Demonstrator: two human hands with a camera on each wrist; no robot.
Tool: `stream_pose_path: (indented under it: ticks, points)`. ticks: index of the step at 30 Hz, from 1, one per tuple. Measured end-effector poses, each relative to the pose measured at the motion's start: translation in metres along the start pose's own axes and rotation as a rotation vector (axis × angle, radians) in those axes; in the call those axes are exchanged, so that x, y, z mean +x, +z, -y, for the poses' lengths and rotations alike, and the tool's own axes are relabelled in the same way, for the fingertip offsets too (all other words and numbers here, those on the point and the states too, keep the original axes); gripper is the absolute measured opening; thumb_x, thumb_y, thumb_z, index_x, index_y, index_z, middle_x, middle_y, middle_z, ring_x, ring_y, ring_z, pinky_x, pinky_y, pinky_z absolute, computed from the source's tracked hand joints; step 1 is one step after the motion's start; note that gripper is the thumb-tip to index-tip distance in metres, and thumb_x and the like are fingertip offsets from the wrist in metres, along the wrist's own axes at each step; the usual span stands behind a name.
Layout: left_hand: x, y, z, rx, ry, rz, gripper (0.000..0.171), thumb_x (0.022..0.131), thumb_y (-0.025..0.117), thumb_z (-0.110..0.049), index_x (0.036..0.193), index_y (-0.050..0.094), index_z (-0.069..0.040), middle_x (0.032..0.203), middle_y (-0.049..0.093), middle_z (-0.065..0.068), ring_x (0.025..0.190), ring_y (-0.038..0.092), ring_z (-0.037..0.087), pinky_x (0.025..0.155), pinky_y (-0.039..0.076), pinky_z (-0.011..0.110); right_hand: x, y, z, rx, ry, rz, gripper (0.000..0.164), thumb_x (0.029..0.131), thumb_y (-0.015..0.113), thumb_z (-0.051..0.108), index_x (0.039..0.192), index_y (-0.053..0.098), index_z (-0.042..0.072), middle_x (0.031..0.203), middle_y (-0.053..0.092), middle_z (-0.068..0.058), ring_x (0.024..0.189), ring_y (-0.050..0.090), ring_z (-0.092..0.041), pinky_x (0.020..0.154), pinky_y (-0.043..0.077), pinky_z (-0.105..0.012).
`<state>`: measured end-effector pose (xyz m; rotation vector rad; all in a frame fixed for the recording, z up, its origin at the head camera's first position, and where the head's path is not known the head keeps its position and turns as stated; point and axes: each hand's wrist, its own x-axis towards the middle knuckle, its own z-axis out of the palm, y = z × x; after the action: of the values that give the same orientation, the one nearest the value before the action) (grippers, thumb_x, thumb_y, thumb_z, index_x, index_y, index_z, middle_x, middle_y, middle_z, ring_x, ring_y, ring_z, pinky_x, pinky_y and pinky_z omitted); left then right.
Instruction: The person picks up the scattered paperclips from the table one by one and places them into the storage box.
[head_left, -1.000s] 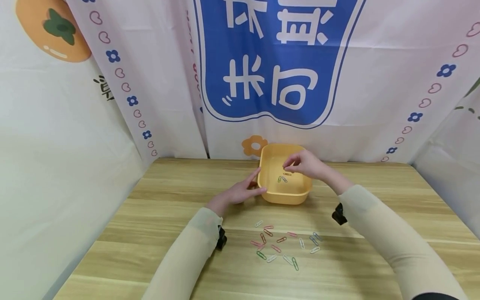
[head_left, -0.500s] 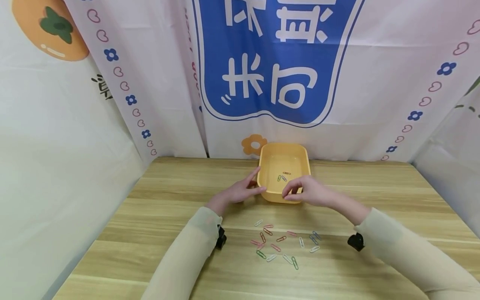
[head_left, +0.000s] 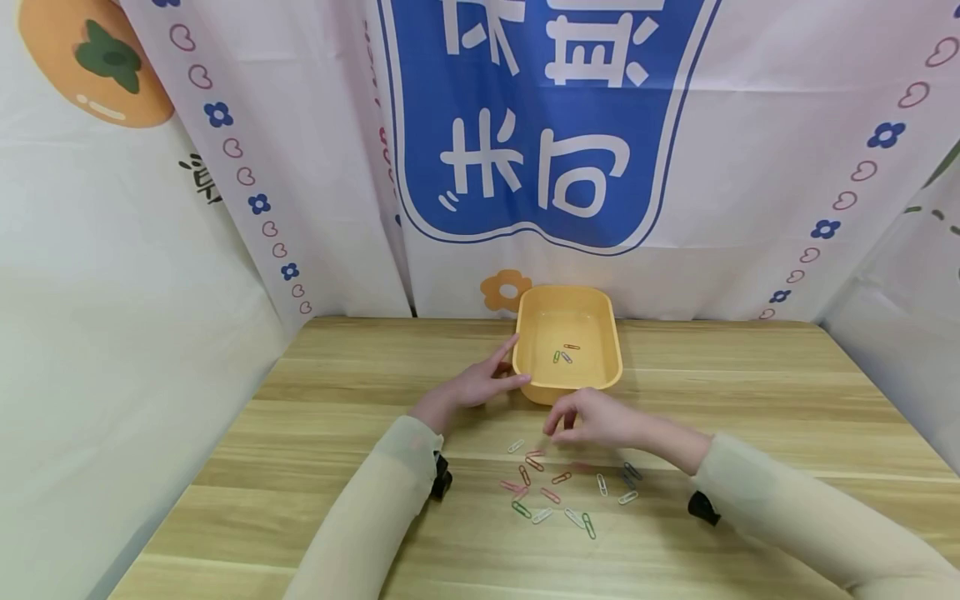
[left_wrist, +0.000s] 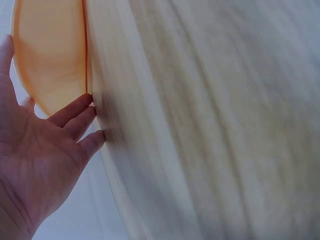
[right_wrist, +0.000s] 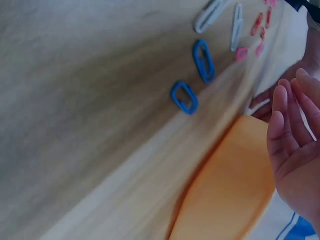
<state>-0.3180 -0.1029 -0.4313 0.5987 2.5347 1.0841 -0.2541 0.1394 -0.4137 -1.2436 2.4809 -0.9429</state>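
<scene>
A yellow plastic bin [head_left: 568, 333] stands at the back of the table, with a red paper clip [head_left: 572, 347], a green paper clip [head_left: 557, 357] and a bluish paper clip [head_left: 567, 357] on its floor. My left hand [head_left: 480, 385] rests its spread fingers and thumb against the bin's left side. In front of the bin, my right hand [head_left: 596, 417] hovers over the table with loosely bent fingers, and nothing shows between them in the right wrist view. Below it lie scattered paper clips, among them a white one [head_left: 516, 446], a red one [head_left: 562, 477] and blue ones [right_wrist: 204, 61].
The wooden table [head_left: 360, 433] spreads out to both sides of the bin. A printed cloth [head_left: 337, 167] hangs close behind the bin and along the table's sides. Pink, green and white clips, such as a green clip [head_left: 588, 526], lie nearest the front.
My right hand has left the inside of the bin and come down toward the scattered clips. My left hand has stayed at the bin's side.
</scene>
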Motion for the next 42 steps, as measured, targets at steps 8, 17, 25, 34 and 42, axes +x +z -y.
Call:
stream_pose_path:
  ticks: [8, 17, 25, 34, 42]
  points:
    - [-0.001, 0.0, 0.0, -0.009, 0.003, -0.006, 0.087, 0.091, 0.055, -0.061, 0.156, 0.0, -0.04, 0.143, 0.049, 0.012, 0.131, 0.044, 0.032, 0.106, 0.032, 0.053, 0.011, 0.016, -0.002, -0.025, 0.007, 0.038, 0.004, 0.086, 0.076, 0.016, 0.089, 0.075, 0.015, 0.086, 0.068, 0.01, 0.073, 0.06, -0.003, 0.068, 0.05, -0.023]
    - [-0.001, 0.002, 0.002, -0.009, -0.003, -0.009, 0.088, 0.09, 0.055, -0.063, 0.155, 0.0, -0.041, 0.143, 0.049, 0.011, 0.131, 0.043, 0.032, 0.106, 0.033, 0.052, 0.018, 0.026, -0.005, -0.083, 0.01, 0.058, 0.006, 0.082, 0.079, 0.014, 0.086, 0.075, 0.017, 0.084, 0.064, 0.012, 0.074, 0.058, 0.001, 0.071, 0.049, -0.023]
    - [0.0, 0.002, 0.003, -0.009, 0.004, -0.013, 0.088, 0.091, 0.055, -0.061, 0.156, 0.001, -0.039, 0.143, 0.049, 0.011, 0.131, 0.044, 0.032, 0.106, 0.032, 0.052, 0.019, 0.027, -0.006, -0.087, -0.013, 0.062, 0.006, 0.082, 0.079, 0.011, 0.082, 0.075, 0.015, 0.083, 0.062, 0.011, 0.074, 0.058, 0.0, 0.07, 0.05, -0.021]
    - [0.0, 0.002, 0.004, -0.014, 0.01, -0.009, 0.088, 0.091, 0.055, -0.062, 0.156, 0.001, -0.038, 0.142, 0.05, 0.011, 0.13, 0.044, 0.031, 0.105, 0.033, 0.051, 0.019, 0.027, -0.005, -0.069, -0.009, 0.062, 0.008, 0.081, 0.079, 0.007, 0.081, 0.075, 0.015, 0.083, 0.063, 0.01, 0.073, 0.057, 0.001, 0.068, 0.049, -0.021]
    - [0.001, 0.001, 0.004, -0.007, 0.001, -0.004, 0.088, 0.09, 0.054, -0.063, 0.156, 0.0, -0.04, 0.143, 0.049, 0.011, 0.131, 0.043, 0.032, 0.105, 0.034, 0.051, 0.019, 0.027, -0.006, -0.041, 0.016, 0.075, 0.011, 0.082, 0.077, 0.006, 0.08, 0.072, 0.016, 0.079, 0.065, 0.013, 0.071, 0.057, 0.001, 0.067, 0.049, -0.021]
